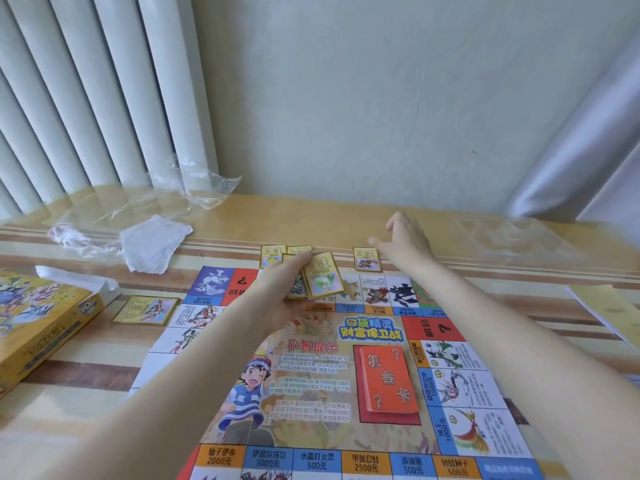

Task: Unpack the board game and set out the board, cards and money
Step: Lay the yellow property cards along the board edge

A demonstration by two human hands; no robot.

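Observation:
The colourful game board [311, 368] lies flat on the striped table. A stack of red chance cards [388, 382] sits on its red square. My left hand [287, 289] holds a fanned bunch of yellow-bordered property cards [322, 277] over the board's far edge. My right hand [405, 240] hovers with fingers spread just right of a single card [366, 258] lying beyond the board. Two more cards [273, 254] lie past the far edge, and another card [147, 310] lies left of the board.
The yellow game box [38, 317] stands at the left table edge. Clear plastic wrap [194, 192] and a crumpled white bag [152, 244] lie at the back left. A clear plastic tray [519, 233] is at the back right, and paper sheets [606, 313] lie at the right.

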